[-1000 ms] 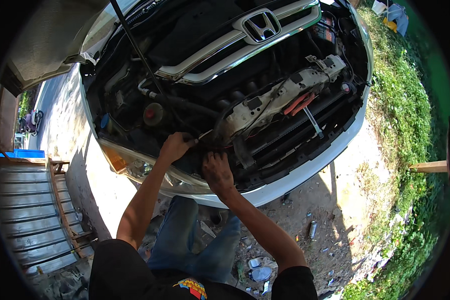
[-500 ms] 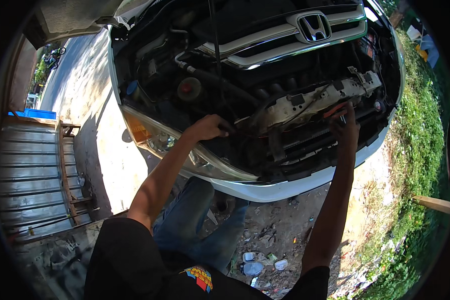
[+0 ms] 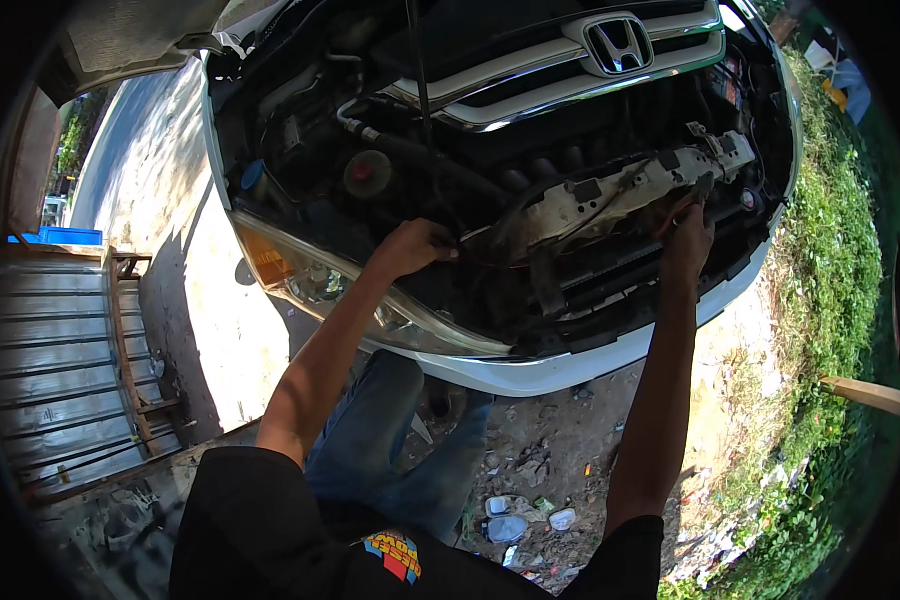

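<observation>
A strip of green grass (image 3: pixel 840 230) runs along the right; a pale wooden plank (image 3: pixel 865 393) juts in from that side; scraps of litter (image 3: pixel 525 515), what may be crushed plastic, lie on the bare dirt; a corrugated metal sheet (image 3: pixel 55 340) sits at the left on a rusty frame (image 3: pixel 130 350); a blue crate (image 3: pixel 65 236) stands beyond it; a sunlit concrete drive (image 3: pixel 160 170) stretches away.

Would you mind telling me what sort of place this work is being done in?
Probably an informal outdoor repair spot, not an enclosed garage: a white car with its engine bay open stands in sunlight on littered bare dirt, with grass alongside.
</observation>
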`<state>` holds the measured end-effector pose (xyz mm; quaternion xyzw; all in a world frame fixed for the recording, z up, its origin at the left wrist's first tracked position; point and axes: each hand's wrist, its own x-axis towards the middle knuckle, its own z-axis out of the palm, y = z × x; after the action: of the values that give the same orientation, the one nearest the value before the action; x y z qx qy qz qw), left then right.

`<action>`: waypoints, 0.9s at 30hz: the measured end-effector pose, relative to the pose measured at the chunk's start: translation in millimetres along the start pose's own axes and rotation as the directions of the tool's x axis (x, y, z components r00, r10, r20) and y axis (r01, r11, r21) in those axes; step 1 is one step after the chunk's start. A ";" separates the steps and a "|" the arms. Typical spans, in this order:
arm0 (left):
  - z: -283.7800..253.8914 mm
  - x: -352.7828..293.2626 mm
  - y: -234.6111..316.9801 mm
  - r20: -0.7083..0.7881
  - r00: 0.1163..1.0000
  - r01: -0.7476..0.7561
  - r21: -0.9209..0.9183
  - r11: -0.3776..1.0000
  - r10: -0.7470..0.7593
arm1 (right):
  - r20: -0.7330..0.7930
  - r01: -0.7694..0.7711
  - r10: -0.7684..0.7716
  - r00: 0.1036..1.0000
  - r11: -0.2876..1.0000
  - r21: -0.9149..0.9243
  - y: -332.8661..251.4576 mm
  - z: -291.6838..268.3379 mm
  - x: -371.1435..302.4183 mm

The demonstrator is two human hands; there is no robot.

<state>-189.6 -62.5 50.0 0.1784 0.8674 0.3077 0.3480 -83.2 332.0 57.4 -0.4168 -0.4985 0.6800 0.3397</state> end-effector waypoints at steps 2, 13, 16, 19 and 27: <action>-1.5 -0.1 4.5 -0.004 1.000 0.010 0.054 0.999 -0.010 | -0.001 0.035 -0.035 0.999 0.999 0.005 -11.1 0.9 -16.2; -2.9 -1.9 3.5 -0.021 0.997 0.073 0.124 0.990 -0.071 | 0.408 -0.124 0.278 0.870 0.923 -0.363 -39.6 -52.5 -230.5; -0.7 -0.1 9.4 -0.008 0.992 0.122 0.163 0.979 -0.122 | 0.416 -0.005 0.434 0.799 0.698 -0.716 -8.7 -63.0 -276.5; -1.9 -3.3 7.2 -0.028 0.994 0.107 0.162 0.981 -0.104 | 0.436 0.077 0.618 0.654 0.520 -0.851 -0.6 -52.1 -287.0; -2.5 -2.8 6.5 -0.039 0.990 0.139 0.177 0.974 -0.134 | 0.532 0.058 0.659 0.531 0.598 -0.799 27.6 -37.8 -280.1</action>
<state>-188.8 -60.1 57.0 0.1449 0.9064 0.2063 0.3390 67.9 93.6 88.9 -0.2556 -0.7317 0.5769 -0.2579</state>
